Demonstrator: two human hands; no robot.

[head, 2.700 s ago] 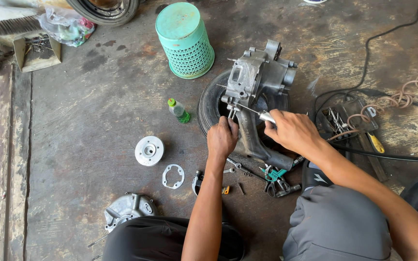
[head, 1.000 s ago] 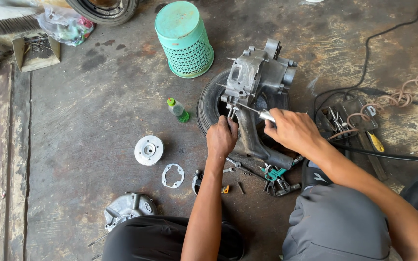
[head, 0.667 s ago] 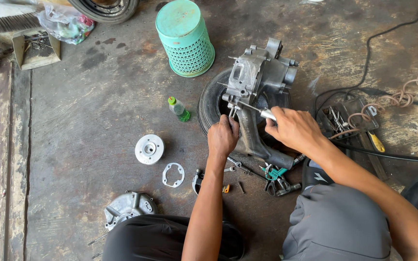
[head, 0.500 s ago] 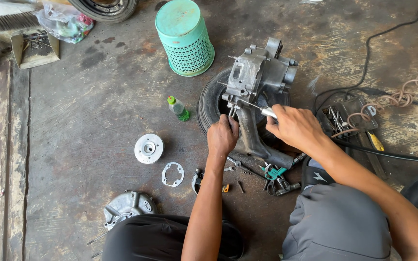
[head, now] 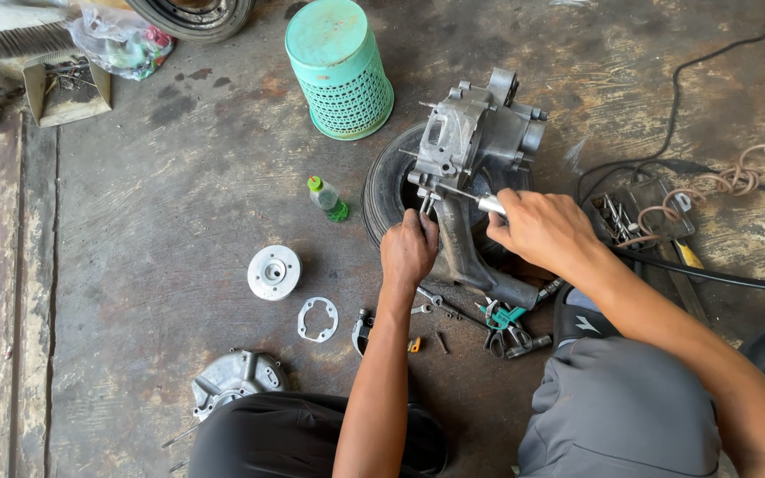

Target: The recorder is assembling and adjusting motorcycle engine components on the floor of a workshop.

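— What's in the hands from where you stand?

— The right hand point(head: 544, 228) is wrapped around a metal tool point(head: 480, 201) with a thin shaft, its tip set against the grey engine casing point(head: 475, 150). The left hand point(head: 408, 250) is closed on the casing's lower left edge, fingers curled over the metal just beside the tool tip.

— And where does that casing sit?

— Propped on a small black tyre point(head: 384, 190) lying flat on the concrete floor point(head: 179, 177), a little right of centre. Its long arm slopes down toward the person's knees.

— Any room around it?

— To the left, plenty. The bare floor runs wide to a seam near the left edge. Only a small green-capped bottle point(head: 327, 198) stands just beside the tyre, with a round metal disc point(head: 274, 272) and a flat gasket point(head: 318, 319) lying farther toward the knees. A finned cover point(head: 236, 379) lies by the left knee.

— The right?

— Tight. A tray of tools point(head: 635, 212), a coiled hose point(head: 745, 173) and a black cable point(head: 675, 115) crowd that side, and a wheel edge shows at the lower right corner.

— In front?

— An upturned green basket point(head: 340, 66) stands just beyond the tyre. Loose wrenches and pliers point(head: 506, 320) are scattered between the casing and the knees.
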